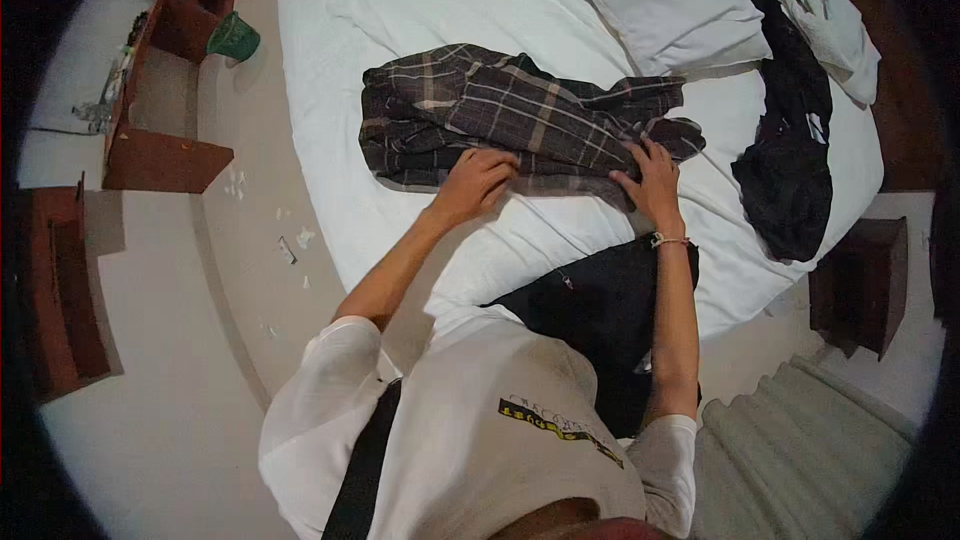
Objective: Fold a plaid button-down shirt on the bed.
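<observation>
A dark plaid shirt [517, 105] with tan and pale lines lies bunched lengthwise on the white bed sheet [360, 7]. My left hand [480, 178] is at its near edge, left of the middle. The fingers there are curled, and whether they pinch the cloth cannot be made out. Near the shirt's right end rests my right hand [652, 178], thumb and fingers spread over the fabric. A thin bracelet [670, 241] circles my right wrist. Part of the shirt beneath both hands is hidden.
Dark clothing [787, 187] lies along the bed's right side, near a white pillow [675, 7] and a crumpled pale cloth [821, 22]. Left of the bed are a green bin [234, 37], a reddish-brown shelf [169, 161] and scraps [304, 238] on the floor. A curtain [802, 457] hangs at lower right.
</observation>
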Available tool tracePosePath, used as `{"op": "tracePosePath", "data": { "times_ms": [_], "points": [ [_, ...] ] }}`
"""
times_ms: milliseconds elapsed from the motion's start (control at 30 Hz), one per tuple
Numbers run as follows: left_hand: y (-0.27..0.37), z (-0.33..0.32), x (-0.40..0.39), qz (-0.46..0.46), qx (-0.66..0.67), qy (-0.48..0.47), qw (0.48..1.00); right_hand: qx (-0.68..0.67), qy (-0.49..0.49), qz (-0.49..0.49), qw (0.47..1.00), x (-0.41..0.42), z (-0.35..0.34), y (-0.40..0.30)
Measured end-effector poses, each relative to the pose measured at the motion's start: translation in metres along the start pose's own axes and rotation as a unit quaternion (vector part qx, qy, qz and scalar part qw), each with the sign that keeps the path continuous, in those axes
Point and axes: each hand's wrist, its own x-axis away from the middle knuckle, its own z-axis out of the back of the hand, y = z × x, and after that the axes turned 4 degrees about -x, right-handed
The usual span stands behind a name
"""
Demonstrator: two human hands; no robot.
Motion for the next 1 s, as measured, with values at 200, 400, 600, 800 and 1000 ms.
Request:
{"op": "tracePosePath", "data": {
  "times_ms": [200, 400, 600, 800, 1000],
  "points": [
    [-0.007, 0.076, 0.060, 0.035, 0.066, -0.215, 0.974, -0.022, 0.019, 0.011, 1.000, -0.011, -0.006, 0.009],
    [-0.014, 0.086, 0.033, 0.295, 0.009, -0.199, 0.935, -0.063, 0.041, -0.019, 0.997, -0.016, -0.015, 0.021],
    [-0.037, 0.047, 0.006, 0.108, -0.173, -0.021, 0.979, -0.109, 0.133, -0.015, 0.985, -0.012, -0.021, 0.021],
    [-0.037, 0.076, 0.020, 0.114, -0.093, -0.158, 0.976, -0.041, 0.283, 0.017, 0.958, -0.040, 0.018, 0.016],
    [-0.041, 0.079, 0.020, 0.210, -0.094, -0.208, 0.951, -0.087, 0.417, -0.011, 0.905, -0.062, 0.031, -0.016]
  ]
}}
